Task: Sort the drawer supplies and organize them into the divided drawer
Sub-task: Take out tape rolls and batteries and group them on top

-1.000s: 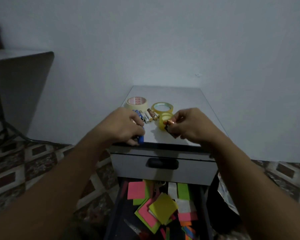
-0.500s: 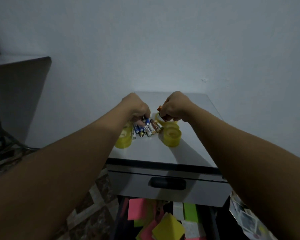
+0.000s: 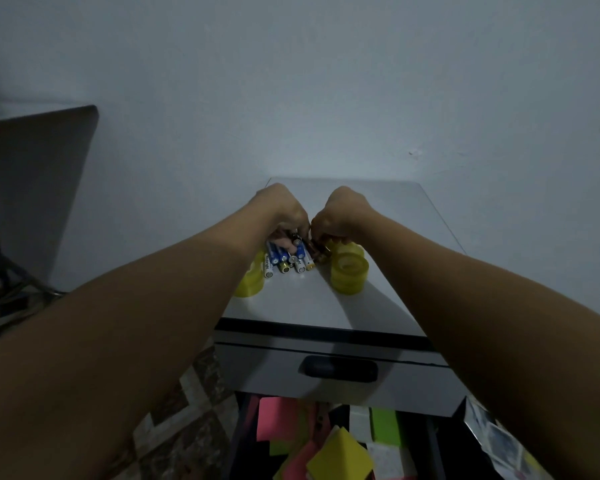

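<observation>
Our left hand (image 3: 284, 211) and right hand (image 3: 340, 213) curled over the small cylindrical batteries (image 3: 288, 259) on the grey tabletop (image 3: 302, 303); whether our fingers gripped any, we could not tell.

White battery (image 3: 267, 265), leftmost of the row on the table (image 3: 388, 209): dark lettering runs along its length, too small and dim to read. No other text is legible.
</observation>
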### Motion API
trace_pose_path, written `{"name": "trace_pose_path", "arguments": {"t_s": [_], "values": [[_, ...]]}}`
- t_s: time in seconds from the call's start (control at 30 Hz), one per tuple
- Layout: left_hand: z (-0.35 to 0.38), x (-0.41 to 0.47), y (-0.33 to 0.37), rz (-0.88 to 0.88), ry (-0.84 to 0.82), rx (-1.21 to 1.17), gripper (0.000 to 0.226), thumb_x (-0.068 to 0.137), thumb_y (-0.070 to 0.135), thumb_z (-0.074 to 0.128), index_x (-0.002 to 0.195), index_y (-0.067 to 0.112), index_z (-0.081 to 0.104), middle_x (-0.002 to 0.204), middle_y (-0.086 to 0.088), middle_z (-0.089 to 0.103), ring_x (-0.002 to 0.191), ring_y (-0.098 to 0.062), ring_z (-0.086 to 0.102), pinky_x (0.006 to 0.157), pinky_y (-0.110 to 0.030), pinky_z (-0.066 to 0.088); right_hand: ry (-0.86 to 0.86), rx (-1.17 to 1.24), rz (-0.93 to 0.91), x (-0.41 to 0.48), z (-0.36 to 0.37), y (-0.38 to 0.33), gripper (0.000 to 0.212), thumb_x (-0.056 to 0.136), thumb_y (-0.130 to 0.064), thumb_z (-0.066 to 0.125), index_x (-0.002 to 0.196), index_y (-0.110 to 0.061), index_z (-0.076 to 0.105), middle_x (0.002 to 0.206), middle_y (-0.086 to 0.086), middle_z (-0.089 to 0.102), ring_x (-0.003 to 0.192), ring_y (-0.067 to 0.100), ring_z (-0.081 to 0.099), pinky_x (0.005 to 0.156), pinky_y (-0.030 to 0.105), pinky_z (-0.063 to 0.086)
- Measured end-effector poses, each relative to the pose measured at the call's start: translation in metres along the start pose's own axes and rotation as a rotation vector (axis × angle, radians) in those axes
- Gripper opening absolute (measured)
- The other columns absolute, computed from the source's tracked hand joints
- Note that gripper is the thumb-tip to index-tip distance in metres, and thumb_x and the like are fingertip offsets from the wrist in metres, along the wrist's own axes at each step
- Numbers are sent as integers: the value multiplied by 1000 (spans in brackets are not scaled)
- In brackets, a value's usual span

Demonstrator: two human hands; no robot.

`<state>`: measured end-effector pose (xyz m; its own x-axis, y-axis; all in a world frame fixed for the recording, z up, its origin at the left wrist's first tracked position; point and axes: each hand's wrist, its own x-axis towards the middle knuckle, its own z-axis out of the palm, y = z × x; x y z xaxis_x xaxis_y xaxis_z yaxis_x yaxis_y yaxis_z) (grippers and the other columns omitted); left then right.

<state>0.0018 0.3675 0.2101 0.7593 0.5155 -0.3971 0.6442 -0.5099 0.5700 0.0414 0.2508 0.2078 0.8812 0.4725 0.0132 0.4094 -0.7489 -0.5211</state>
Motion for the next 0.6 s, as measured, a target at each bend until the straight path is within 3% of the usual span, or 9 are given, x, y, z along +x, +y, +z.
{"name": "trace_pose_path", "arguments": {"t_s": [0.1, 0.17, 0.27, 0.4, 0.6], "values": [[0, -1, -1, 18, 15, -17, 36, 87, 18, 74, 116, -2, 64, 79, -16, 74, 55, -16, 68, 54, -21, 55, -24, 83, 24, 0, -2, 3, 26, 78, -20, 81, 73, -5, 60, 68, 9, 63, 66, 24, 69, 63, 33, 62], [0, -2, -2, 33, 40, -23, 35, 87, 16, 74, 113, -4, 63, 85, -18, 75, 58, -19, 70, 54, -23, 56, -31, 111, 39, -2, -4, 4, 26, 78, -19, 82, 76, -3, 62, 75, 12, 66, 75, 28, 73, 70, 39, 63], [-3, -5, -3, 46, 62, -45, 33, 88, 13, 73, 111, -6, 62, 82, -18, 75, 55, -19, 71, 52, -24, 58, -46, 95, 31, -4, -5, 5, 28, 78, -22, 82, 79, -3, 62, 82, 13, 67, 79, 30, 71, 72, 39, 62], [-6, -10, -5, 60, 79, -57, 28, 90, 11, 71, 111, -6, 63, 74, -15, 74, 51, -18, 70, 48, -24, 56, -76, 137, 36, -4, -5, 6, 26, 78, -19, 83, 75, -2, 63, 76, 14, 66, 72, 29, 70, 70, 38, 62], [-6, -9, -18, 111, 149, -132, 19, 94, 13, 61, 106, 0, 67, 68, -13, 67, 56, -20, 72, 36, -20, 45, -50, 168, 57, -1, -6, 12, 24, 82, -17, 78, 73, -2, 62, 74, 13, 65, 67, 29, 68, 68, 39, 62]]}}
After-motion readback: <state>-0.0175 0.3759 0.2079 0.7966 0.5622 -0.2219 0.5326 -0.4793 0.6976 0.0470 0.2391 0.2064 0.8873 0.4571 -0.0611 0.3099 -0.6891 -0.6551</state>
